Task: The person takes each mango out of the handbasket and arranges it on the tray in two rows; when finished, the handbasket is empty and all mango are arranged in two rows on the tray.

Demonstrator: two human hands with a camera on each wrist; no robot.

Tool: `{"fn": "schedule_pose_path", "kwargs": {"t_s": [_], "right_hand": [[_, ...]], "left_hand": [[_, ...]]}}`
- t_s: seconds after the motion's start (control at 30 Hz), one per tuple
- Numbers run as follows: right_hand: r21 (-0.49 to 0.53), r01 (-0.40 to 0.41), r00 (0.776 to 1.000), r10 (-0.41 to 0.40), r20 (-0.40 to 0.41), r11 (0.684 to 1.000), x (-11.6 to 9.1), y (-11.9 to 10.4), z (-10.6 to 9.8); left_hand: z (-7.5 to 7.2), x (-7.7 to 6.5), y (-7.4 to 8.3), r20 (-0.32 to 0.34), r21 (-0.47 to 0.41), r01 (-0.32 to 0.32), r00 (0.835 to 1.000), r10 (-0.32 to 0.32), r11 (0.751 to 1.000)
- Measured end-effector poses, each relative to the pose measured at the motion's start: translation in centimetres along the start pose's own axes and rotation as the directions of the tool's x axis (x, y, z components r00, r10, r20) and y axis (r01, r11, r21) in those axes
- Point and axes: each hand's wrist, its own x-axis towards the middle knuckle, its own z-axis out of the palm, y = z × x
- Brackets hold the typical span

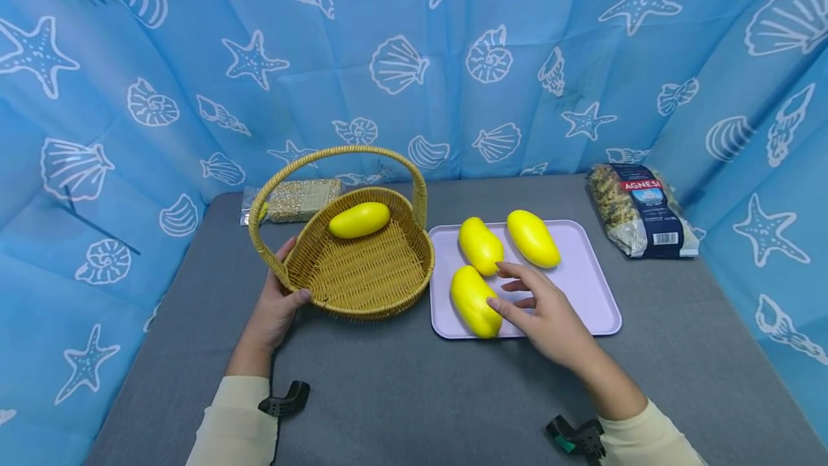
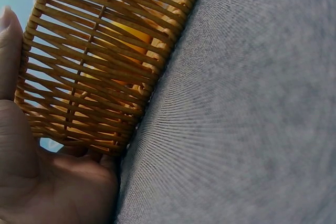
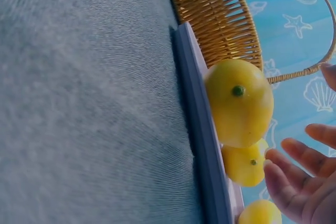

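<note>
My left hand (image 1: 276, 313) grips the left side of a wicker basket (image 1: 362, 304), thumb over the rim and fingers behind it. One yellow mango (image 1: 359, 220) lies inside, toward the back; the left wrist view catches it through the weave. My right hand (image 1: 546, 311) hovers over a lilac tray (image 1: 591, 293) with its fingers loosely spread and nothing held. Nearest its thumb is the front mango (image 1: 472, 300). Behind that one lie a second mango (image 1: 481, 244) and a third mango (image 1: 533, 238). The right wrist view has a gap between the fingers (image 3: 299, 156) and the closest mango (image 3: 239, 103).
A clear bag of pale grains (image 1: 300, 200) lies behind the basket, partly hidden by it. At the back right is a pasta bag (image 1: 647, 211) labelled AGNESI. Blue shell-patterned curtain (image 1: 401, 20) encloses the grey table (image 1: 401, 394). The basket's tall handle (image 1: 343, 149) arches upward.
</note>
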Motion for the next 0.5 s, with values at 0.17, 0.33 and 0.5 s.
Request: {"fn": "schedule_pose_path", "kwargs": {"t_s": [0.17,0.33,0.5], "right_hand": [[0.014,0.049,0.998,-0.048,-0.030,0.999,0.19,-0.35,-0.22],[0.024,0.103,0.993,-0.101,-0.057,0.994,0.45,-0.75,-0.65],[0.099,0.172,0.984,-0.167,-0.057,0.980,0.75,-1.02,-0.97]], "left_hand": [[0.01,-0.01,0.01,0.002,-0.005,-0.002,1.000,0.002,1.000],[0.08,0.00,0.10,0.007,-0.009,-0.006,1.000,0.006,1.000],[0.07,0.02,0.09,0.011,-0.005,-0.006,1.000,0.006,1.000]]}}
